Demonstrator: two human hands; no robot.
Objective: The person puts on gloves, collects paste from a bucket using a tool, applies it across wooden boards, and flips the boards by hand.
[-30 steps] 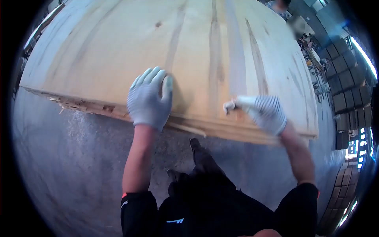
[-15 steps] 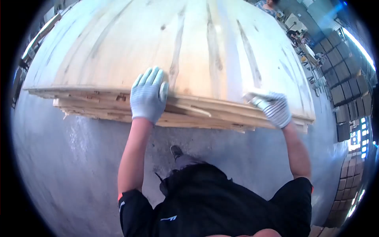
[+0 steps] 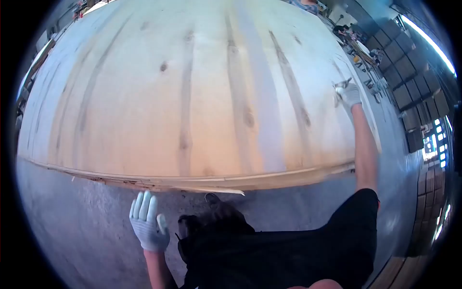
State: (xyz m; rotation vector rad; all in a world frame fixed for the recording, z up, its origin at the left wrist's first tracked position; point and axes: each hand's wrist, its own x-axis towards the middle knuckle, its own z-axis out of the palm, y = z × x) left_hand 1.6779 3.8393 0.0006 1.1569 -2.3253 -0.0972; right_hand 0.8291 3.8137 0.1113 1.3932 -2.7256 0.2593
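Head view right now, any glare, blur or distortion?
Head view: fisheye distortion bows the wood sheet along its near edge; head view: the bright strip at upper right glares; head view: the right hand looks slightly smeared.

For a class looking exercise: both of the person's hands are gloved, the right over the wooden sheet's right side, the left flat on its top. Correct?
Not quite: the left hand is off the wooden sheet, short of its near edge, as the head view shows. Both hands are gloved, and the right hand is over the sheet's right side.
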